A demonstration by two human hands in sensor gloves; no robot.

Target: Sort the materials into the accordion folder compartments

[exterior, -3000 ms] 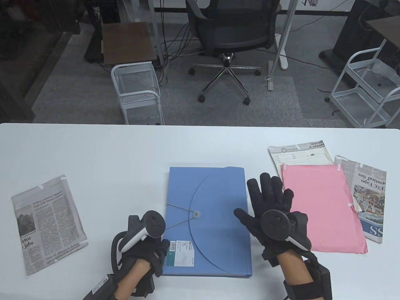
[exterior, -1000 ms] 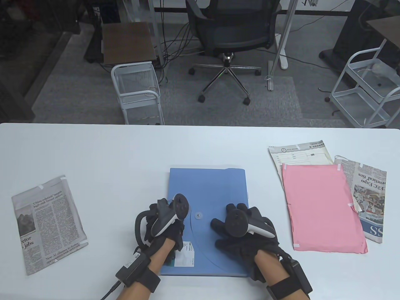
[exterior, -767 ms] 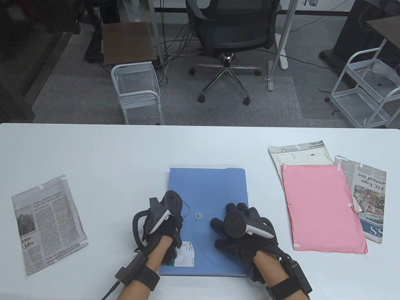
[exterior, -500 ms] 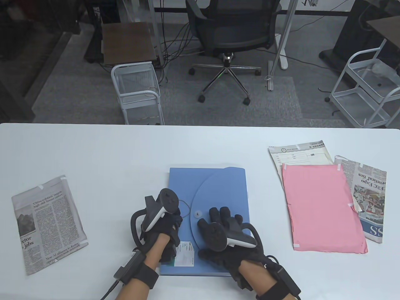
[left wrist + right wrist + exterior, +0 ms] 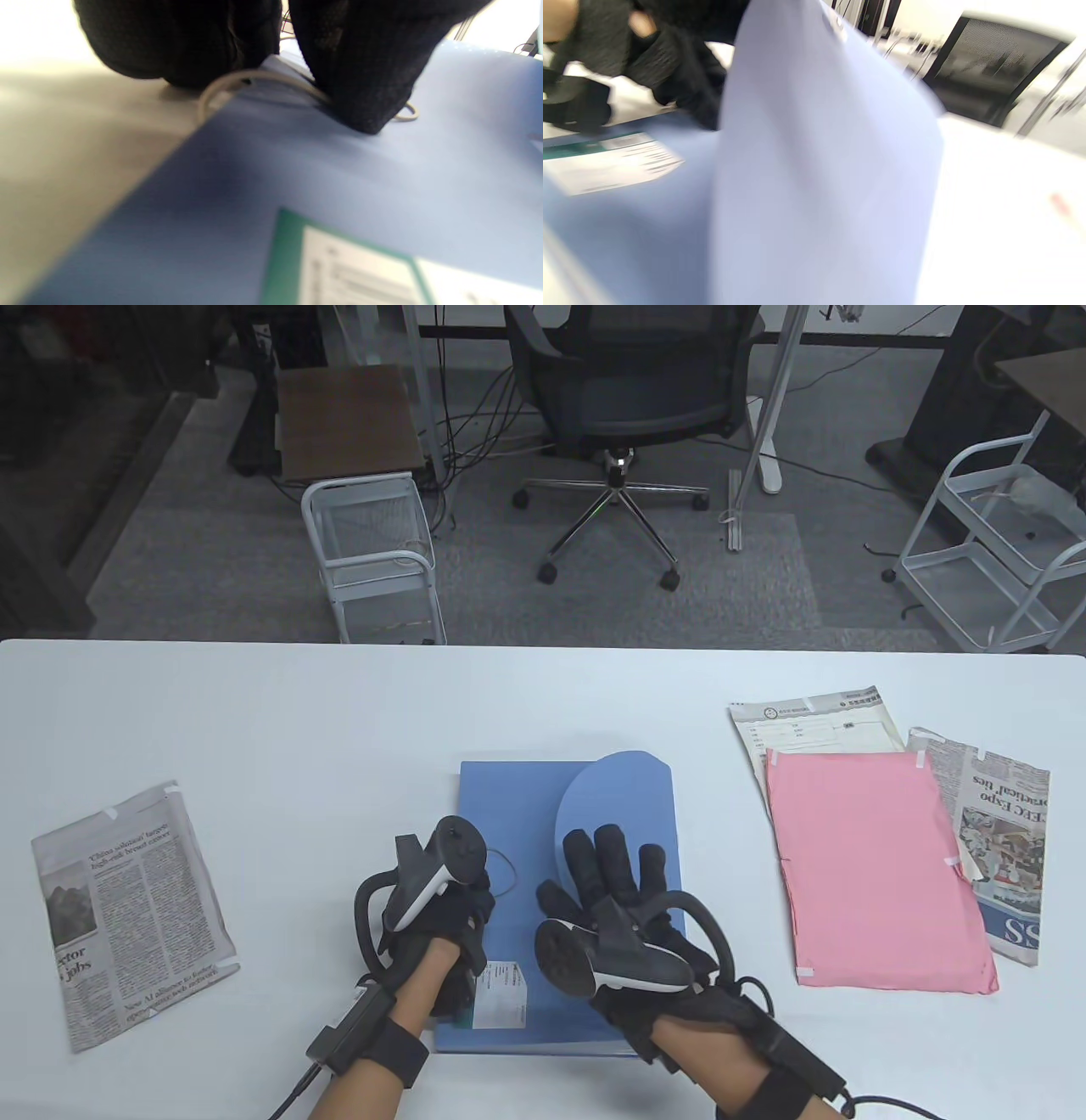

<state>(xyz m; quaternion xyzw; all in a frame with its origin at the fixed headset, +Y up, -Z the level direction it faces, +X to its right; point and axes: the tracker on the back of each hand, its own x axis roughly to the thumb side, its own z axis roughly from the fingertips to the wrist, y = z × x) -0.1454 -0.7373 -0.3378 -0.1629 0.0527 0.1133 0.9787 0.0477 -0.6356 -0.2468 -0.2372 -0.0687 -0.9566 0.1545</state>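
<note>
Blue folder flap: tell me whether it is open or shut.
Partly open. The flap stands lifted off the blue folder by the right hand; its elastic cord lies loose.

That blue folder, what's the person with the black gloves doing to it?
They are opening it. The right hand is lifting the round flap of the blue folder up off its front. The left hand rests on the folder's left edge, its fingers pressing on the loose elastic cord. Nothing has gone in yet: the pink sheet and newspapers lie on the white table.
</note>
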